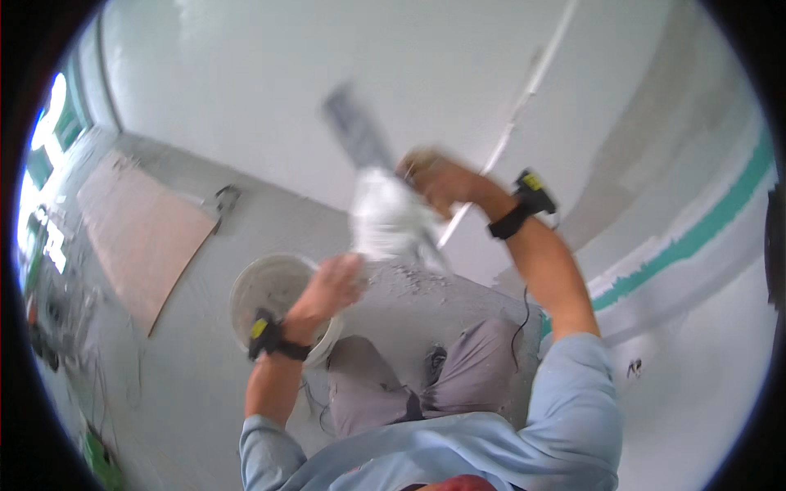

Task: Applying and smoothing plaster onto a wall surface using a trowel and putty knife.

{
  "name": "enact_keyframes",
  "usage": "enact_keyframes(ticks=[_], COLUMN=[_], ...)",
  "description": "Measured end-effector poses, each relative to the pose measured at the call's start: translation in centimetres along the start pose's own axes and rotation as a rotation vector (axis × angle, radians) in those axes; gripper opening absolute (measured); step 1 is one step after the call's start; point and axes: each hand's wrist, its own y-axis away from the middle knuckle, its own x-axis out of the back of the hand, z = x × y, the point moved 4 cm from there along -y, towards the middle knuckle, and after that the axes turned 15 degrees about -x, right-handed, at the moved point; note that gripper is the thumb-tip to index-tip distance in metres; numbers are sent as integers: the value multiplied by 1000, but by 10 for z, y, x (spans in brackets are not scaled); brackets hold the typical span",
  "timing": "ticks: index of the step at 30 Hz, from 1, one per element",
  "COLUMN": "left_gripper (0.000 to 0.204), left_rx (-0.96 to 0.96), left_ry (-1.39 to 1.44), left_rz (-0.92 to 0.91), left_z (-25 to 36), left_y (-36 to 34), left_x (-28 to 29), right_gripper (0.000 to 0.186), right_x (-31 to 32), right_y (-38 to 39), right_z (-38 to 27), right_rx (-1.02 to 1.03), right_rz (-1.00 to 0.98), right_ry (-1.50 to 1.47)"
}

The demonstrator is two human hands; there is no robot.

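Note:
My right hand [438,180], raised in front of the wall, is closed on a putty knife with a long grey blade [357,127]. The blade slants from upper left to lower right and is smeared by motion. Over its middle is a white, blurred mass [385,217]; whether this is putty or a cloth I cannot make out. My left hand [332,286] is lower down, by the bottom end of the white mass, its fingers blurred. Whether it touches or grips the mass is unclear. Below that hand stands a whitish bucket [274,286], partly hidden by my left forearm.
A pinkish-brown board [143,233] lies on the grey floor to the left. Crumbs of debris [405,280] are scattered at the wall's foot. The pale wall [270,90] carries a white seam [536,82] and, at right, a green band [700,245]. Cables and a green object [100,458] are at lower left.

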Motion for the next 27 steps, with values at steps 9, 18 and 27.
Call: enact_keyframes(ticks=[9, 18, 27], left_gripper=[37, 40, 33], left_rx=[-62, 10, 29], left_ry=[98, 58, 204], left_rz=[583, 636, 689], left_z=[10, -11, -15], left_y=[53, 76, 94], left_x=[98, 85, 85], right_gripper=[22, 27, 34], right_x=[-89, 92, 169], right_y=[70, -12, -27], right_z=[79, 137, 145], right_rx=[-707, -465, -617], right_rz=[442, 1538, 1738], right_ry=[-1342, -89, -257])
